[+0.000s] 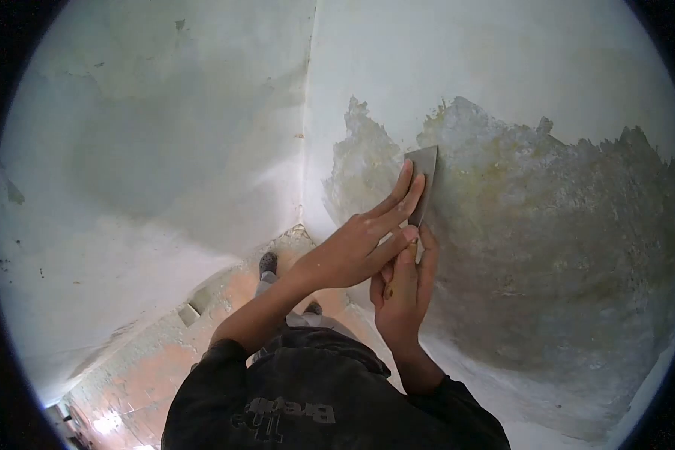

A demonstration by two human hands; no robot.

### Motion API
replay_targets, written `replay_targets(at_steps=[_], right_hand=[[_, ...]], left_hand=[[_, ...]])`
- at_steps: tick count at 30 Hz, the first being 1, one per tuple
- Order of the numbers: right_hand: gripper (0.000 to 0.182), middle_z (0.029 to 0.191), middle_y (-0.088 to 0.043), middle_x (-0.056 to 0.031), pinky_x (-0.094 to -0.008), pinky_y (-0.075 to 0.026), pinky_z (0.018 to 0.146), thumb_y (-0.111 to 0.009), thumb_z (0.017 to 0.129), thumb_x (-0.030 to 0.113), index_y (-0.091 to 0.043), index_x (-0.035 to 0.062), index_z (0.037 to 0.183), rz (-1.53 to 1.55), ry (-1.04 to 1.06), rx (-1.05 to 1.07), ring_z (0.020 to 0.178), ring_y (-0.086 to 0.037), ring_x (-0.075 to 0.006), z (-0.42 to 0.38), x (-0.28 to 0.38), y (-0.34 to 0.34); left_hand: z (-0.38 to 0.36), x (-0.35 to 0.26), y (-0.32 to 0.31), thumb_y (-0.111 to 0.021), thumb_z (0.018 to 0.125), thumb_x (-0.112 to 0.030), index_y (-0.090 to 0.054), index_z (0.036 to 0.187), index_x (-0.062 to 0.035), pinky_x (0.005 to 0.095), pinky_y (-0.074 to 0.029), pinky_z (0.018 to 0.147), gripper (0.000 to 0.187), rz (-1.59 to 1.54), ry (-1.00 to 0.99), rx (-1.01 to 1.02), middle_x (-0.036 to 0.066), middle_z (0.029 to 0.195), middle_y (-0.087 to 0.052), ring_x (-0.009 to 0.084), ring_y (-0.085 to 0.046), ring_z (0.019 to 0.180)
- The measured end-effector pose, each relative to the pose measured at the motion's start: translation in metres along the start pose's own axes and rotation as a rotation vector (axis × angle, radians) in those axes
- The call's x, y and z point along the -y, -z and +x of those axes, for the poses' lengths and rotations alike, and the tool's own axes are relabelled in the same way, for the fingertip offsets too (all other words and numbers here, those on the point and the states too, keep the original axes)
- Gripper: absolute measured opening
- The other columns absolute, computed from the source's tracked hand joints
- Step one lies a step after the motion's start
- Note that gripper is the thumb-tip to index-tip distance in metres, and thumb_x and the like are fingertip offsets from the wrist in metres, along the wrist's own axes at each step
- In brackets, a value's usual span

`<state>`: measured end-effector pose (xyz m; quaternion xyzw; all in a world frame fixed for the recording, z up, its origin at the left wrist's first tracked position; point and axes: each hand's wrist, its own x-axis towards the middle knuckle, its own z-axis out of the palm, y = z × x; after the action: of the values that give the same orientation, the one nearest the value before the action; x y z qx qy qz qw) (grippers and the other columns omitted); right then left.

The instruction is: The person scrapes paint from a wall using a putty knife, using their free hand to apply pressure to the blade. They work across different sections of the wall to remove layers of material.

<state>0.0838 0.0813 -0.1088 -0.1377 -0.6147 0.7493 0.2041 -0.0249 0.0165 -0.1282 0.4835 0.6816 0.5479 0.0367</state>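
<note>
A putty knife [423,166] with a wide metal blade lies against the wall in front of me, its upper edge at a strip of white coating between two bared patches. My right hand [403,296] is closed around its handle from below. My left hand [352,251] reaches across from the left, two fingers laid along the blade and the thumb by the handle's top. To the right spreads a large rough grey patch [532,225] with yellowish stains and a ragged border. White coating [495,52] covers the wall above it.
A second wall [165,127], whitish with small chips, meets this one at a corner on the left. Below, the dusty reddish floor [154,375] holds scattered crumbs and a small flat piece [189,313] near the left wall. My feet in dark shoes [268,262] stand close to the corner.
</note>
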Motion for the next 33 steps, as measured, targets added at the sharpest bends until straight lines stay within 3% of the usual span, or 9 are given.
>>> replay_targets(at_steps=[5,8,12,14,24,29,33], right_hand=[[0.042,0.069,-0.043,0.0040,-0.0163,-0.026,0.041,-0.037,0.106,0.030,-0.033,0.0077,0.142,-0.026,-0.025,-0.019,0.048,-0.031,0.0004,-0.001,-0.001,-0.003],[0.043,0.069,-0.043,0.0038,-0.0163,-0.026,0.041,-0.037,0.106,0.030,-0.032,0.0077,0.142,-0.024,0.004,-0.073,0.048,-0.031,0.0004,-0.002,-0.003,-0.003],[0.042,0.069,-0.043,0.0040,-0.0162,-0.026,0.042,-0.037,0.106,0.029,-0.032,0.0077,0.142,0.006,0.008,-0.064,0.048,-0.032,0.0004,0.000,-0.003,-0.006],[0.042,0.070,-0.043,0.0044,-0.0161,-0.027,0.042,-0.037,0.106,0.029,-0.033,0.0078,0.142,-0.072,0.059,-0.033,0.049,-0.032,0.0004,-0.007,-0.005,-0.001],[0.042,0.070,-0.044,0.0035,-0.0161,-0.027,0.043,-0.037,0.106,0.029,-0.033,0.0085,0.141,-0.036,-0.043,-0.095,0.050,-0.033,0.0005,-0.004,0.003,-0.007],[0.042,0.070,-0.043,0.0031,-0.0166,-0.026,0.043,-0.036,0.106,0.028,-0.032,0.0082,0.143,-0.036,0.062,-0.050,0.049,-0.031,0.0001,-0.005,-0.010,-0.005],[0.041,0.070,-0.042,0.0033,-0.0171,-0.026,0.042,-0.036,0.106,0.028,-0.032,0.0088,0.142,-0.002,-0.033,-0.089,0.050,-0.031,0.0003,-0.001,0.003,-0.009]], left_hand=[[-0.002,-0.005,0.005,-0.040,0.102,-0.028,-0.014,0.155,-0.0112,0.0438,-0.046,0.100,0.062,-0.075,0.139,0.076,0.018,0.161,-0.004,0.0471,-0.053,0.119],[0.002,-0.005,0.005,-0.039,0.102,-0.029,-0.012,0.156,-0.0106,0.0432,-0.046,0.099,0.063,-0.060,0.046,0.071,0.018,0.161,-0.005,0.0470,-0.052,0.120],[0.004,-0.008,0.007,-0.039,0.102,-0.030,-0.011,0.156,-0.0106,0.0429,-0.046,0.099,0.064,-0.132,0.101,0.053,0.018,0.161,-0.004,0.0469,-0.050,0.122],[0.000,-0.004,0.002,-0.039,0.102,-0.031,-0.010,0.156,-0.0110,0.0429,-0.046,0.099,0.064,-0.058,0.013,0.086,0.017,0.161,-0.003,0.0466,-0.051,0.122],[0.004,-0.005,0.006,-0.039,0.101,-0.030,-0.011,0.156,-0.0116,0.0424,-0.048,0.097,0.064,-0.134,0.068,0.111,0.016,0.162,-0.003,0.0462,-0.053,0.121],[0.000,0.005,0.004,-0.038,0.102,-0.030,-0.008,0.156,-0.0133,0.0425,-0.050,0.093,0.064,-0.077,-0.020,0.088,0.017,0.161,-0.003,0.0462,-0.058,0.112],[0.005,-0.003,0.009,-0.038,0.102,-0.032,-0.007,0.156,-0.0125,0.0430,-0.050,0.093,0.065,-0.186,0.061,0.111,0.018,0.161,-0.002,0.0470,-0.059,0.108]])
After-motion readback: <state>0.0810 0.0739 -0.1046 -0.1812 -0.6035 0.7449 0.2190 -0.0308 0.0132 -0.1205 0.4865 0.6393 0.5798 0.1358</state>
